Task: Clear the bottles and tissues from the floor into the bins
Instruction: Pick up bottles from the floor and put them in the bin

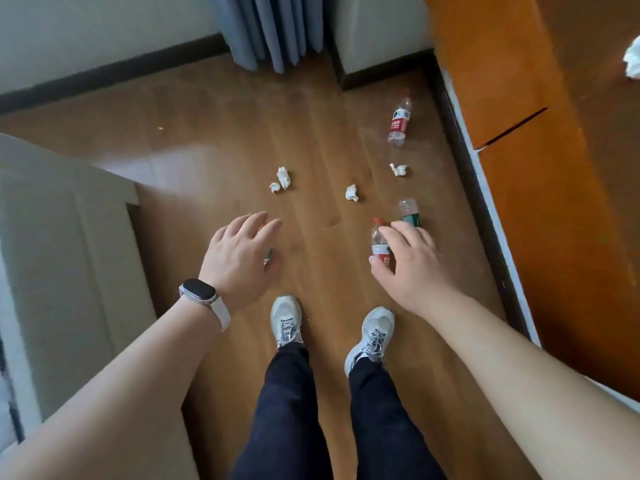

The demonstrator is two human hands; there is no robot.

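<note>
Bottles: far bottle (400,121), green-label bottle (409,212) and red-cap bottle (379,242) lie along the right edge of the floor (207,140).
Tissues: crumpled tissues (283,177) lie mid-floor.
Hands: left hand (239,251) and right hand (412,265) hover, fingers spread and gripping nothing, the right over the red-cap bottle.
Handling: the bottles are probably light, thin and crushable, so grip the body; the tissues are soft, so pinch them.
Writing: red and green labels, too blurred to read.

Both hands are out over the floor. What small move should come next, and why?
Probably lower the right hand and close it round the red-capped bottle: it lies just by that hand's spread thumb and fingers, nearer than the green-labelled bottle or the tissues, and the hand holds nothing.
</note>
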